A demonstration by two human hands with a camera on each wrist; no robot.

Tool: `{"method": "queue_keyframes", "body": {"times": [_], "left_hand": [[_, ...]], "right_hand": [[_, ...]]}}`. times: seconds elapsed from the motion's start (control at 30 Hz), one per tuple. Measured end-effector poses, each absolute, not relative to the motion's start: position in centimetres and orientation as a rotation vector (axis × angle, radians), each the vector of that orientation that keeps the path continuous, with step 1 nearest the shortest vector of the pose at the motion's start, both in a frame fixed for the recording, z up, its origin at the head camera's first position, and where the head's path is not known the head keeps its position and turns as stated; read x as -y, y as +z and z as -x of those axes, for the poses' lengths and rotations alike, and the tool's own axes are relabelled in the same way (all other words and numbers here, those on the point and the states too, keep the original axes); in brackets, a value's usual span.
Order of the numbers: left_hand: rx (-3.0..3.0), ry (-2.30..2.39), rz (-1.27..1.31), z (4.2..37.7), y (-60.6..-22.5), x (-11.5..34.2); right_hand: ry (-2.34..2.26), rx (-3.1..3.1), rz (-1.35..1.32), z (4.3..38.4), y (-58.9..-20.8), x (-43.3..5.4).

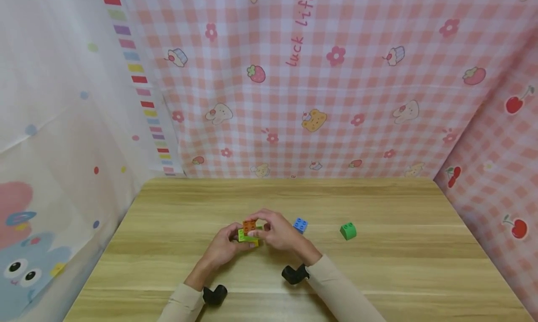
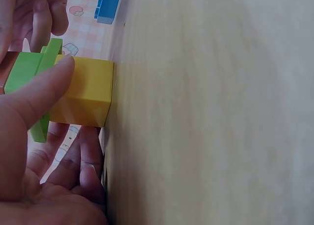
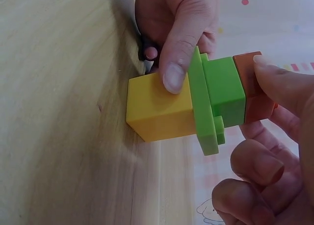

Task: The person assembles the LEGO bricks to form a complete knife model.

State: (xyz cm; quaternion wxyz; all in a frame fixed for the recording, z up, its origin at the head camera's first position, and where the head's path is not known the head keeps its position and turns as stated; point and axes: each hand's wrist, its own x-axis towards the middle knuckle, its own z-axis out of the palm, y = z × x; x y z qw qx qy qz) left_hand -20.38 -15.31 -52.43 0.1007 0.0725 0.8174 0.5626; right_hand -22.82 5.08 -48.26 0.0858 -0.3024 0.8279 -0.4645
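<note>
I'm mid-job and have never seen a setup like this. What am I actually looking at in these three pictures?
There is no robot here: a person is working with two bare hands. The wide picture is taken from the person's head, looking forward and down; the two close-ups are taken from the left and right wrists. The left hand grips a yellow block. Joined to that block is a lime-green plate, then a green brick. The right hand pinches the reddish-brown brick at the far end. On the wooden table lie a blue brick and, farther right, a green curved-top brick.
</note>
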Motion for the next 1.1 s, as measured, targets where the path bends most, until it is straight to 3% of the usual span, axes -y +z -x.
{"method": "queue_keyframes", "body": {"times": [0.8, 1.1], "left_hand": [[-2.407, 1.667, -0.182, 20.3, -52.4, 15.4], [-2.435, 1.627, -0.202, 20.5, -52.4, 15.4]], "right_hand": [[-1.532, -2.292, 0.766, 23.0, -48.9, -5.2], [-1.581, -2.331, 0.735, 23.2, -47.8, -7.3]]}}
